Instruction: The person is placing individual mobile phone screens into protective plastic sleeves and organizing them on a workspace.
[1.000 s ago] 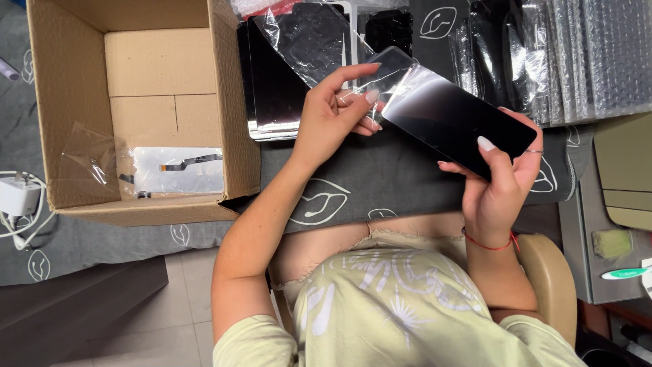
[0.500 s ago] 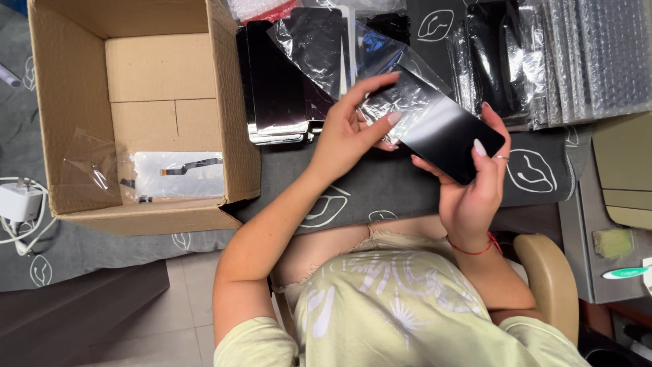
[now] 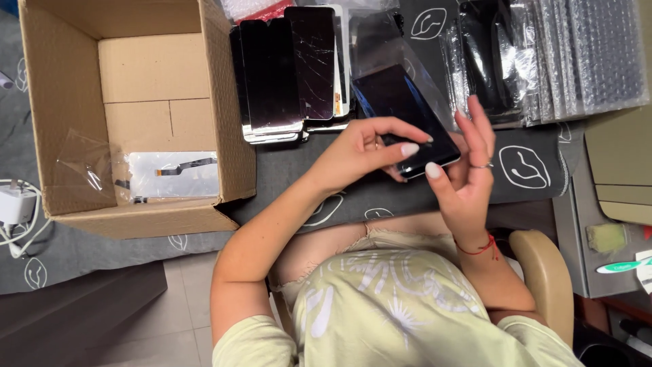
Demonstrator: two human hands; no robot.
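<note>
A black phone screen panel (image 3: 401, 102) sits half inside a clear plastic sleeve (image 3: 394, 51) above a dark mat (image 3: 536, 183). My left hand (image 3: 363, 149) pinches the panel's near edge with thumb and forefinger. Under the panel's right corner, my right hand (image 3: 468, 170) supports it, thumb on the edge and fingers spread upward. A stack of similar black panels (image 3: 288, 75), one with a cracked face, lies just left of the held one.
An open cardboard box (image 3: 68, 102) at the left holds a white panel with a flex cable (image 3: 173, 173) in a bag. Bubble-wrap pouches (image 3: 584, 54) lie at the top right. A white charger (image 3: 13, 204) sits at the far left; a beige chair armrest (image 3: 543, 272) curves at the lower right.
The panel has swung from lying long-ways to the right into a steeper, more upright angle and moved left toward the stack. Both hands closed in on its near edge.
</note>
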